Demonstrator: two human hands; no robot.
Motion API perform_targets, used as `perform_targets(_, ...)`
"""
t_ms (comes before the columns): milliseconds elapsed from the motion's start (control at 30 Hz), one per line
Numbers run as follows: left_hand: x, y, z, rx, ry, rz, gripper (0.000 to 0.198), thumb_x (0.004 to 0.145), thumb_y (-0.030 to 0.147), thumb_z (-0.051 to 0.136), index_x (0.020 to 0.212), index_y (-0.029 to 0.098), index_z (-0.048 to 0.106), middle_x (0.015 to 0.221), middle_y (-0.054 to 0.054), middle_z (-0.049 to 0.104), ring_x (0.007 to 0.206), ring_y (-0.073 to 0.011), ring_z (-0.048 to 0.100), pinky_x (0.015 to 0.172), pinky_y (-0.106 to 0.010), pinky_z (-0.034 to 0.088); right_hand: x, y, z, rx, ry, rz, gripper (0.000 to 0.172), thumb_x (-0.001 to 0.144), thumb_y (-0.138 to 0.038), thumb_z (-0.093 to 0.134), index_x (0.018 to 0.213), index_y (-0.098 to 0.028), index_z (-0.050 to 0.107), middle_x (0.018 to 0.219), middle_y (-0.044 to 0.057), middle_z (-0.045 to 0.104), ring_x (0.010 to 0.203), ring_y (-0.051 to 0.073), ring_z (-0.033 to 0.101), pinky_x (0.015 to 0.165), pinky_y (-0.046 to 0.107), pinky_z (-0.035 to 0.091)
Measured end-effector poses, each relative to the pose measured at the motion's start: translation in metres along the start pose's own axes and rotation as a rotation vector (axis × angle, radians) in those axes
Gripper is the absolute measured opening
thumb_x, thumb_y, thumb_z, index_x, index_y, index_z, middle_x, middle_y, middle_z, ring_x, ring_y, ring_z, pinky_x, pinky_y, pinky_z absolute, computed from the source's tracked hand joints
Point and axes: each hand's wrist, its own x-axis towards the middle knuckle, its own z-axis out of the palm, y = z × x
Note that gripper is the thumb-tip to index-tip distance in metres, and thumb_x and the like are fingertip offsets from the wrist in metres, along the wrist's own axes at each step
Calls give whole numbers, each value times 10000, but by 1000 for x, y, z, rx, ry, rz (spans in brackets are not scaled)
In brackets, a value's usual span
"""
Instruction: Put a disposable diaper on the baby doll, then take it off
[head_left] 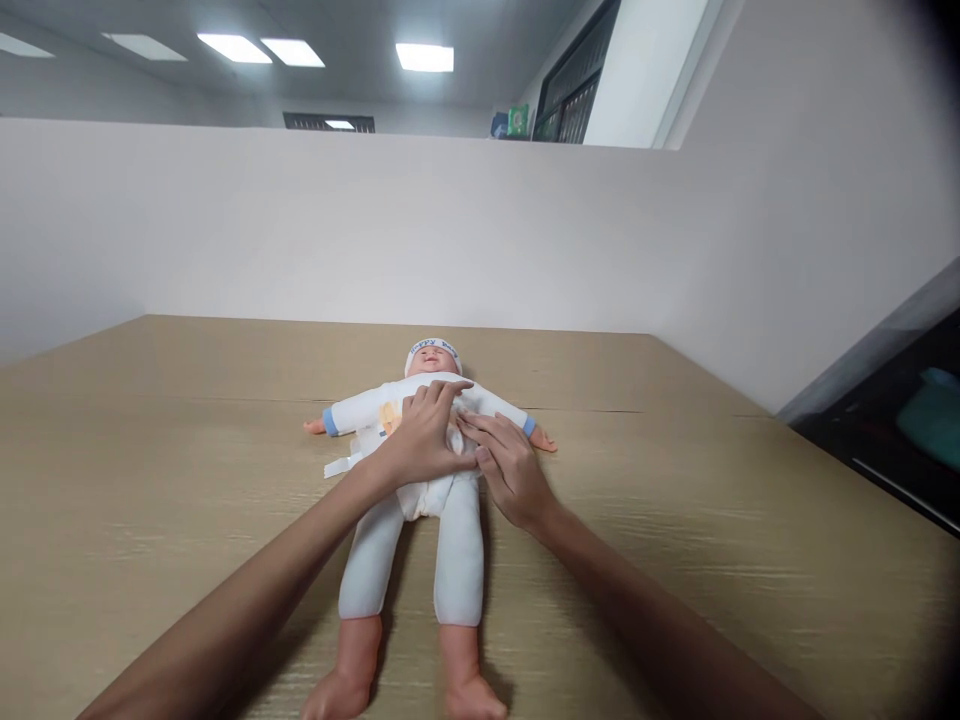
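Observation:
A baby doll [420, 540] lies on its back on the wooden table [150, 480], head away from me, feet toward me. It wears a white outfit with blue cuffs and a white headband. My left hand [424, 435] lies over the doll's chest and belly, fingers stretched up toward its neck. My right hand [510, 470] rests flat on the doll's right side at the waist, fingers pointing inward and touching the left hand. Both hands press on the white cloth of the doll's top; a loose flap of cloth [341, 465] sticks out at the doll's left side.
A plain white partition wall [375, 230] stands along the table's far edge and right side. Beyond the table's right edge lies a dark area [900, 430] with a teal object. Bare tabletop stretches to the left and right of the doll.

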Motion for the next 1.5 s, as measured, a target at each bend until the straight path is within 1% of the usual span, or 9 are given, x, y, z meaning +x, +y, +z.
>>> perform_targets(100, -11, -10, -12, -263, 108, 20, 587, 919, 426, 743, 1453, 276, 552, 1498, -115, 576, 1373, -318, 560, 1131, -477, 503, 0, 0, -5, -98, -65, -79, 507, 1155, -320, 362, 1629, -294, 539, 1623, 93, 619, 1518, 281, 554, 1322, 603, 343)
perform_targets(200, -33, -32, -22, -286, 251, -79, 327, 1044, 423, 584, 1333, 278, 630, 1431, -86, 625, 1347, -273, 581, 1153, -447, 482, -1, -1, -7, -137, -84, -89, 527, 1159, -342, 361, 1666, -276, 487, 1632, 104, 606, 1533, 281, 535, 1333, 605, 326)
perform_targets(400, -86, -94, -35, -30, 295, -240, 298, 1036, 424, 518, 1235, 251, 658, 1334, -97, 679, 1291, -303, 587, 1154, -495, 443, -3, -9, -5, -44, 12, -6, 520, 1160, -374, 347, 1650, -276, 492, 1624, 106, 599, 1531, 303, 524, 1319, 601, 360)
perform_targets(533, -104, -113, -40, 30, 238, -338, 355, 1031, 535, 515, 1172, 232, 634, 1228, -97, 714, 1115, -288, 649, 1000, -444, 510, 23, -21, -3, 100, -21, 21, 477, 1153, -405, 421, 1606, -296, 523, 1563, 99, 641, 1485, 292, 562, 1258, 546, 454)
perform_targets(733, -111, -115, -46, 240, 55, -381, 372, 948, 612, 580, 960, 240, 587, 989, -79, 738, 953, -309, 665, 848, -428, 472, 108, -29, 18, 60, -400, 56, 504, 1070, -426, 610, 1531, -222, 602, 1609, 128, 619, 1539, 334, 515, 1289, 526, 399)
perform_targets(933, -115, -126, -53, 224, -52, -461, 406, 878, 642, 616, 803, 246, 567, 878, -69, 713, 850, -281, 636, 734, -369, 403, 166, -21, 46, -1, -664, 89, 541, 930, -375, 807, 1430, -207, 687, 1284, 110, 789, 1148, 286, 756, 964, 380, 569)
perform_targets(1133, -108, -120, -58, -80, -44, -621, 397, 869, 619, 556, 752, 241, 591, 748, -17, 628, 754, -243, 577, 692, -335, 366, 173, -30, 52, -17, -593, -5, 259, 970, -93, 667, 1188, -177, 779, 1207, 111, 768, 1108, 238, 713, 991, 373, 522)
perform_targets(1300, -100, -104, -63, -410, 33, -628, 428, 848, 610, 575, 678, 235, 458, 679, 43, 411, 670, -160, 375, 661, -303, 287, 166, -40, 32, 82, -690, -318, 382, 1001, -93, 497, 1100, -269, 822, 1138, 28, 801, 1074, 220, 714, 987, 377, 527)
perform_targets(1500, -83, -87, -61, -487, 179, -558, 420, 843, 572, 581, 639, 231, 448, 697, 31, 399, 737, -171, 391, 713, -312, 309, 153, -40, 38, -26, -826, -337, 351, 985, -157, 522, 990, -285, 850, 1093, -7, 846, 994, 218, 713, 985, 382, 523)
